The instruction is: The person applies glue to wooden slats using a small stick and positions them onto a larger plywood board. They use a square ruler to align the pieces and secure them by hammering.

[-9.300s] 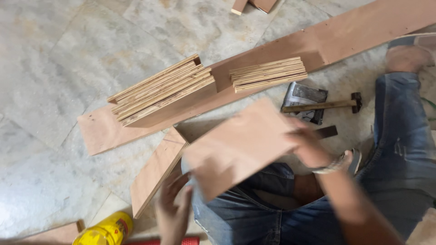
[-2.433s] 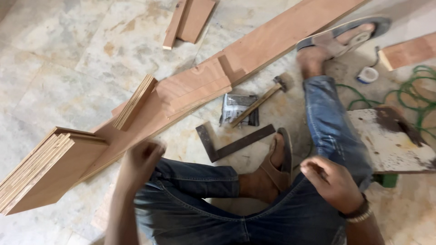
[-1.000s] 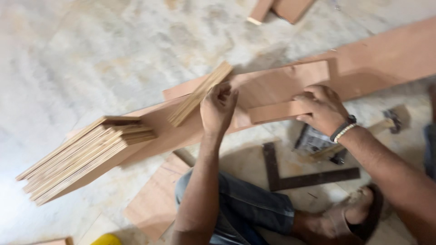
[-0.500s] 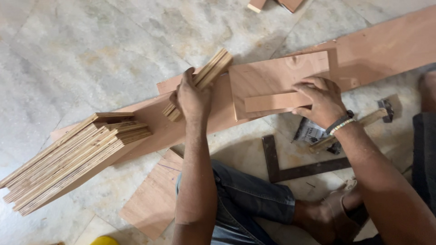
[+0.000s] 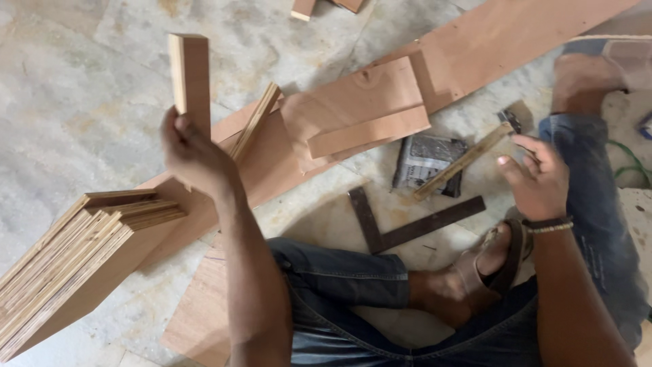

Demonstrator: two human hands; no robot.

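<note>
Plywood strip upright in left hand fingers, above stacked boards

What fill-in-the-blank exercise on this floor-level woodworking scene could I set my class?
1. The left hand holds a narrow plywood strip raised above the ____ floor.
2. The right hand reaches toward the wooden-handled ____ lying on a grey packet.
3. The dark L-shaped metal ____ lies flat beside the sandalled foot.
4. The stack of plywood boards lies to the person's ____.

Missing words: stone; hammer; square; left
</note>
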